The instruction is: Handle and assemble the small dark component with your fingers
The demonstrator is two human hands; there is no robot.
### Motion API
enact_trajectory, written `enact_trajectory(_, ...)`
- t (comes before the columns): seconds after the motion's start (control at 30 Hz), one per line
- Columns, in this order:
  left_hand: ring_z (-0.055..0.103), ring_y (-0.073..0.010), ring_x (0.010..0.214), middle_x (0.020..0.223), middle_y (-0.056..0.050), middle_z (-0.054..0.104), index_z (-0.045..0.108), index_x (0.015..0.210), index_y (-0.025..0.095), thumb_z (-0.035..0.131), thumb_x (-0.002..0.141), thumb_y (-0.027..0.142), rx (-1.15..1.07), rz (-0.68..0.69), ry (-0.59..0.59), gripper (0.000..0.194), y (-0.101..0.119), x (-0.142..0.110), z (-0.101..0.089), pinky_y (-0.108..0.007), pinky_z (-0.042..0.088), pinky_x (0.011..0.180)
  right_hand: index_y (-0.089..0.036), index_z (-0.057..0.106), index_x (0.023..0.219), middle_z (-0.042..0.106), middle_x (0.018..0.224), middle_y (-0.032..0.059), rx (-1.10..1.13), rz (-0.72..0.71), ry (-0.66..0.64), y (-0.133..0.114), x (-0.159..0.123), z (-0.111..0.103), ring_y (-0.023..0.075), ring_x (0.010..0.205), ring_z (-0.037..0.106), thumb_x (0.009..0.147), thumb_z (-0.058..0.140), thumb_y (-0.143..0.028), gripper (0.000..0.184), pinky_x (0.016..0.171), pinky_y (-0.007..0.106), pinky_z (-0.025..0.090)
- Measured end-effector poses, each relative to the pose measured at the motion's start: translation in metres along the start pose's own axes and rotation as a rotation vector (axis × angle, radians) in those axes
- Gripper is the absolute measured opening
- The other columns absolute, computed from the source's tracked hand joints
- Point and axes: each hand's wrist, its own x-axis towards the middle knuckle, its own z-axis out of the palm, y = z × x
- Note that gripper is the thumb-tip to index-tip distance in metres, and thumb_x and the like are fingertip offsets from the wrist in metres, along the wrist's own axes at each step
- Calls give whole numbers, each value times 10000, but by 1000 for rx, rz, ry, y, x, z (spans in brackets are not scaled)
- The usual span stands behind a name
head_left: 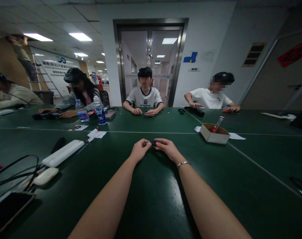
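Note:
Over the middle of the green table [155, 186], my left hand [140, 150] and my right hand [167, 149] meet at a small black object with a silvery end [153, 143]. My left thumb and fingers pinch the silvery end. At the black end, my right thumb and fingers are closed on it. Its exact kind is too small to make out, and the fingertips partly cover it. A silver bracelet [183, 163] circles my right wrist.
To the right stands an open cardboard box [214, 136] with a red-and-clear tube [217, 124]. At left lie a white power strip [63, 153], cables, a white case [46, 176] and a phone [12, 210]. Two water bottles [100, 113] stand farther back. Several people sit across the table.

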Motion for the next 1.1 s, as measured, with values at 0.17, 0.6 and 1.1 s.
enact_trajectory(0.17,608,-173,782,845,-61,665,648,965,166,622,803,401,-4,-7,-8,287,-1,0,-1,-279,466,696,-158,718,981,700,959,66,-4,6,-7,1,1,-1,162,795,686,726,762,-127,260,772,261,587)
enact_trajectory(0.6,586,-149,666,736,-37,655,643,885,153,619,791,403,-57,-27,-5,268,-2,2,2,-268,447,623,-167,721,986,694,974,61,-21,-13,-18,3,1,-1,158,799,682,706,783,-154,288,792,270,579)
enact_trajectory(1.1,591,-142,659,719,-48,654,653,889,125,617,807,410,-93,-86,-6,299,3,3,1,-251,446,596,-175,707,1001,674,962,64,-74,-40,-35,1,-1,0,167,870,654,670,809,-183,347,779,272,577)
